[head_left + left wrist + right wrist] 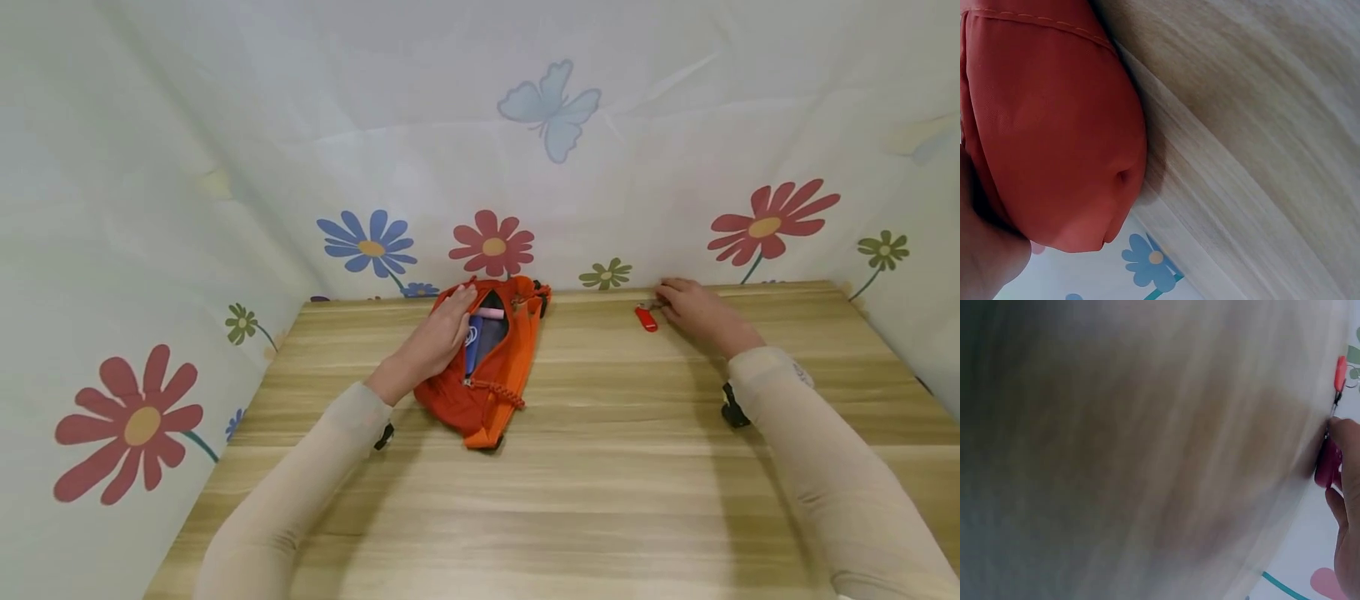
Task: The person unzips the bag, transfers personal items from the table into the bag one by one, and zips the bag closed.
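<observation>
An orange-red zippered bag (442, 392) lies at the back of the table, its front pocket unzipped. Inside show a blue item (472, 343) with a white mark and a pink stick-shaped item (491, 313). My left hand (438, 333) rests along the bag's left side with fingers extended; its thumb side meets the red fabric (1060, 137) in the left wrist view. Near the table's back edge, my right hand (693, 310) pinches a keychain with a red tag (646, 318) and metal parts. A magenta piece (1327, 464) shows by its fingertips in the right wrist view.
The wood-grain table (585, 483) meets a white cloth wall (420, 125) printed with flowers and a butterfly. An orange braided cord (498, 392) hangs from the bag's zipper, and a strap (525, 333) runs down its right side.
</observation>
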Demonstrator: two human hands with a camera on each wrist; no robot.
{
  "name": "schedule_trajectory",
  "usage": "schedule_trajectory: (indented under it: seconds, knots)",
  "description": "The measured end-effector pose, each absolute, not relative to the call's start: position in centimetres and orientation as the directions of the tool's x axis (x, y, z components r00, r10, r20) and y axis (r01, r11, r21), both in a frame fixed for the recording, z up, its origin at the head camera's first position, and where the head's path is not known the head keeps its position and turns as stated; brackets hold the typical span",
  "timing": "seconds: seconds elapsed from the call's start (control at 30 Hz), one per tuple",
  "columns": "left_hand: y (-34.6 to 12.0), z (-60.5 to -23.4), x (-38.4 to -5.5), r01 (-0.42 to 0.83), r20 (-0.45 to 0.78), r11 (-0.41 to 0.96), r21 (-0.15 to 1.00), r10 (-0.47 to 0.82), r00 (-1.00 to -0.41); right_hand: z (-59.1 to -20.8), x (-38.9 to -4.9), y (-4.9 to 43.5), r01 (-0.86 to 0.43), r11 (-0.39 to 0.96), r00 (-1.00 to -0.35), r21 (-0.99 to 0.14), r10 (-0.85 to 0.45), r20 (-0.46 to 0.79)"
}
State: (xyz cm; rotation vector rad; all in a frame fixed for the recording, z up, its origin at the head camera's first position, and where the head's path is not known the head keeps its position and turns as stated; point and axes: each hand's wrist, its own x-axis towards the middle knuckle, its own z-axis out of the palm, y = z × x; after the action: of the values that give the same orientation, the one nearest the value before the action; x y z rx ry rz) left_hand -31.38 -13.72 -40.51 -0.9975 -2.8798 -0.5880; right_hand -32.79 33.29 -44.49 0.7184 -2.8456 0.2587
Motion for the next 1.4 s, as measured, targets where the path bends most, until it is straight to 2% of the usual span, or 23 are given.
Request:
schedule_trajectory:
  seconds: [0.1,0.3,0.47,0.6,0.7,0.83,0.93,1.1,1.2,1.4]
  knots:
    - [-13.6,-40.4,-31.3,0.606,0.162,0.722,0.333,0.589,-0.791,-44.4,-32.6,33.3,-0.487,0.866,-0.853,-0.118,-0.442,0.278]
    - [-13.3,-39.9,-31.5,0.611,0.167,0.718,0.334,0.593,-0.788,-43.8,-32.0,33.0,-0.426,0.905,-0.854,-0.016,-0.396,0.337]
    - [-13.3,-39.9,-31.5,0.593,0.156,0.734,0.331,0.577,-0.802,-43.1,-31.7,32.3,-0.417,0.907,-0.882,-0.053,-0.390,0.265]
    - [-13.4,-40.4,-31.5,0.596,0.150,0.734,0.326,0.583,-0.799,-43.2,-31.7,32.1,-0.400,0.916,-0.904,-0.022,-0.391,0.172]
    - [-13.5,-40.7,-31.3,0.592,0.130,0.736,0.328,0.585,-0.800,-43.5,-31.7,32.1,-0.416,0.909,-0.898,0.018,-0.414,0.151]
    - [-13.6,-40.7,-31.2,0.581,0.139,0.745,0.328,0.570,-0.810,-43.9,-31.9,31.8,-0.461,0.884,-0.866,0.072,-0.467,0.179]
    - [-13.5,-40.7,-31.2,0.588,0.136,0.741,0.324,0.579,-0.804,-43.9,-31.7,31.6,-0.502,0.847,-0.833,0.174,-0.528,0.164]
    - [-13.4,-40.5,-31.0,0.589,0.137,0.740,0.324,0.579,-0.804,-43.3,-31.0,31.3,-0.574,0.741,-0.730,0.349,-0.656,0.190]
    - [-13.4,-40.4,-31.0,0.582,0.130,0.748,0.318,0.573,-0.809,-42.7,-30.5,30.8,-0.601,0.699,-0.679,0.389,-0.703,0.214]
    - [-13.3,-40.3,-31.1,0.590,0.130,0.745,0.312,0.582,-0.803,-41.6,-29.4,30.3,-0.624,0.658,-0.633,0.421,-0.742,0.223]
